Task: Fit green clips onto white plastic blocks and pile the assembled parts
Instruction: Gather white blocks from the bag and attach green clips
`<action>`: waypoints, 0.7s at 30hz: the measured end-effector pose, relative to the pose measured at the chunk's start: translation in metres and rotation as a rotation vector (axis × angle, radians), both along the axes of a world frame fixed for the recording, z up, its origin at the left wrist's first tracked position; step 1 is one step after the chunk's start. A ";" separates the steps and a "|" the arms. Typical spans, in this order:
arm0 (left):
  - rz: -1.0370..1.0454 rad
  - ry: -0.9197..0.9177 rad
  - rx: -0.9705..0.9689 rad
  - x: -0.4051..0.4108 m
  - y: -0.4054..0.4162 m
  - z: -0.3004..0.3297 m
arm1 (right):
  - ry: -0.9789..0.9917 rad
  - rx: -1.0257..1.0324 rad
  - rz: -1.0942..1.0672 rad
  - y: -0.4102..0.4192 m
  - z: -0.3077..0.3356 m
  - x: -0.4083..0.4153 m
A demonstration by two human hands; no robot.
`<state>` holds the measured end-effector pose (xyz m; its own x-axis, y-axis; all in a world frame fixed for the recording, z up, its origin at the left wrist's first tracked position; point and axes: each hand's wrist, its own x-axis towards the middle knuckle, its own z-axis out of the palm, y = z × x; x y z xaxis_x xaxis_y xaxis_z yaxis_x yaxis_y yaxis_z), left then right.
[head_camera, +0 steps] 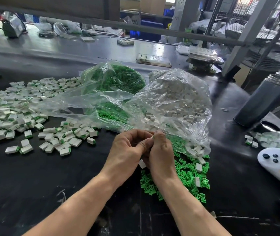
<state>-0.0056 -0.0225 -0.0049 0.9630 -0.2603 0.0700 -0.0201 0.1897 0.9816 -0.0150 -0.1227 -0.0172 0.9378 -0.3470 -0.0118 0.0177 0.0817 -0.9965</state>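
Both hands met mid-bench over the black table (33,184). Left hand (127,150) and right hand (159,154) had fingers curled together, pinching 1 green clip (153,137) between the fingertips; only its tip showed. A white block (142,164) peeked out under the right hand, apparently tucked in its lower fingers, though the exact hold was hidden.

Handling guess: clips looked tiny, light, stiff plastic, easy to fumble, best pinched by the sides. Blocks looked small, rigid, smooth, best held by the flat faces with the slot end left free.

Loose green clips (186,178) lay just under and right of the hands, a few white blocks mixed in. Pile of assembled parts (16,106) spread across the left of the table, well apart from the hands.

2 clear bags sat right behind the hands: bag of green clips (115,79) and bag of white blocks (176,92). Their loose plastic draped down to the fingers and could snag reaching.

Right side: dark bottle (261,99), white handheld device (275,160), another small bag of assembled parts (278,138).
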 end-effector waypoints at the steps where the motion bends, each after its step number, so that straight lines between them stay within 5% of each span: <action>1: 0.001 -0.006 0.005 0.000 0.000 0.000 | 0.000 0.004 0.000 0.000 0.000 0.000; 21: 0.023 -0.062 0.011 -0.001 -0.003 -0.006 | -0.009 0.007 -0.018 0.000 0.009 -0.004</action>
<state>-0.0068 -0.0259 -0.0106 0.9626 -0.2395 0.1265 -0.0847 0.1774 0.9805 -0.0187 -0.1232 -0.0079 0.9316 -0.3633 -0.0058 0.0284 0.0887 -0.9957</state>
